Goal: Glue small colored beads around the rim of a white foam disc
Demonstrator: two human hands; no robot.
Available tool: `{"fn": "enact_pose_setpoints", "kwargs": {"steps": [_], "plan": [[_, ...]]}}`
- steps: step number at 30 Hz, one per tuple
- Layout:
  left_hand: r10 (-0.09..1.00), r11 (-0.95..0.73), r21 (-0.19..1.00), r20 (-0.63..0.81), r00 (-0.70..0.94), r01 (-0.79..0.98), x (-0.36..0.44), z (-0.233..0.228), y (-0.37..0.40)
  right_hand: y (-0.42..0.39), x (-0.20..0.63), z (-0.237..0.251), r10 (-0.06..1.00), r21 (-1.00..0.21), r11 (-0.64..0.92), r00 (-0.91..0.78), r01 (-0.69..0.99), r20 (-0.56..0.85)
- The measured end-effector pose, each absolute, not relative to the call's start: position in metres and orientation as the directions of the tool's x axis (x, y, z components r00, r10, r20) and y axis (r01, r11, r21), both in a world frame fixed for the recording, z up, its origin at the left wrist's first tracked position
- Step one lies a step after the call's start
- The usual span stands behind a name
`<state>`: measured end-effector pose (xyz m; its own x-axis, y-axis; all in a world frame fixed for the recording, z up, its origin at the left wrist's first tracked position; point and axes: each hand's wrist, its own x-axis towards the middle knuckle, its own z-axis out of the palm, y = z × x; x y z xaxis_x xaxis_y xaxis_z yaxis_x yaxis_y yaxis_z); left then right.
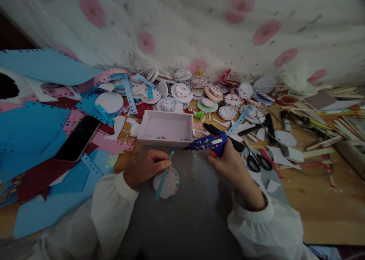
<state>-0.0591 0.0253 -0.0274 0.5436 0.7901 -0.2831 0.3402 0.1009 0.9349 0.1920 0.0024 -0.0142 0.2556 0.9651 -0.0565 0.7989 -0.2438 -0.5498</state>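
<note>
My left hand [148, 166] pinches a narrow teal paper strip [162, 182] between thumb and fingers. The strip slants across a round pale paper disc [172, 182] with coloured dots at its edge, lying on a dark grey mat [199, 222]. Whether strip and disc touch, I cannot tell. My right hand [229, 163] is wrapped round a blue hot glue gun [209, 142], its nozzle pointing left. That nozzle is just in front of a shallow white box [165, 142] with tiny coloured beads inside, to the right of and above the disc.
Layered paper discs [182, 90] crowd the back by a flowered curtain [182, 24]. Left are blue sheets [34, 123] and a phone [78, 138]. Black-handled scissors [259, 163], a white cup-like container [296, 85] and wooden sticks [322, 142] are to the right.
</note>
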Motion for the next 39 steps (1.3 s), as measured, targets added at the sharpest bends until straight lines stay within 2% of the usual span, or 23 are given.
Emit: {"fn": "enact_pose_setpoints", "kwargs": {"steps": [6, 10, 12, 14, 17, 18, 20, 21, 24, 26, 28, 34, 36, 39], "plan": [[0.808, 0.149, 0.941, -0.293, 0.512, 0.304, -0.060, -0.030, 0.025, 0.006, 0.208, -0.012, 0.963, -0.591, -0.256, 0.151, 0.764, -0.223], [0.811, 0.178, 0.940, -0.309, 0.498, 0.292, -0.060, -0.032, 0.025, 0.005, 0.213, -0.020, 0.967, -0.503, -0.223, 0.123, 0.835, -0.225], [0.814, 0.181, 0.942, -0.305, 0.495, 0.283, -0.060, -0.031, 0.025, 0.005, 0.214, -0.027, 0.986, -0.394, -0.158, 0.124, 0.905, -0.110], [0.811, 0.180, 0.947, -0.295, 0.505, 0.264, -0.060, -0.031, 0.025, 0.005, 0.212, -0.032, 0.991, -0.293, -0.093, 0.117, 0.952, 0.067], [0.809, 0.184, 0.954, -0.283, 0.515, 0.235, -0.059, -0.030, 0.025, 0.002, 0.200, -0.028, 0.935, -0.258, 0.011, 0.082, 0.966, 0.346], [0.811, 0.186, 0.956, -0.280, 0.513, 0.229, -0.059, -0.030, 0.024, 0.000, 0.194, -0.025, 0.902, -0.273, 0.079, 0.048, 0.959, 0.430], [0.817, 0.188, 0.958, -0.276, 0.506, 0.219, -0.058, -0.031, 0.024, -0.006, 0.178, -0.018, 0.817, -0.317, 0.335, -0.106, 0.887, 0.566], [0.818, 0.186, 0.959, -0.271, 0.507, 0.214, -0.057, -0.032, 0.024, -0.010, 0.170, -0.015, 0.757, -0.298, 0.464, -0.199, 0.834, 0.623], [0.826, 0.160, 0.967, -0.241, 0.510, 0.197, -0.056, -0.033, 0.024, -0.018, 0.151, -0.011, 0.565, -0.141, 0.760, -0.537, 0.635, 0.627], [0.834, 0.132, 0.975, -0.208, 0.511, 0.181, -0.055, -0.033, 0.023, -0.020, 0.143, -0.011, 0.475, -0.077, 0.830, -0.628, 0.553, 0.616], [0.838, 0.091, 0.980, -0.172, 0.518, 0.179, -0.054, -0.033, 0.023, -0.020, 0.139, -0.012, 0.447, -0.053, 0.843, -0.641, 0.535, 0.624], [0.866, -0.021, 0.978, -0.087, 0.493, 0.208, -0.047, -0.029, 0.019, -0.018, 0.141, -0.017, 0.478, -0.085, 0.814, -0.579, 0.575, 0.660], [0.893, -0.020, 0.972, -0.089, 0.442, 0.235, -0.046, -0.026, 0.016, -0.019, 0.144, -0.022, 0.516, -0.171, 0.793, -0.496, 0.584, 0.698], [0.927, -0.072, 0.944, -0.055, 0.371, 0.321, -0.053, -0.021, 0.015, -0.019, 0.148, -0.028, 0.637, -0.416, 0.708, -0.260, 0.571, 0.726]]}}
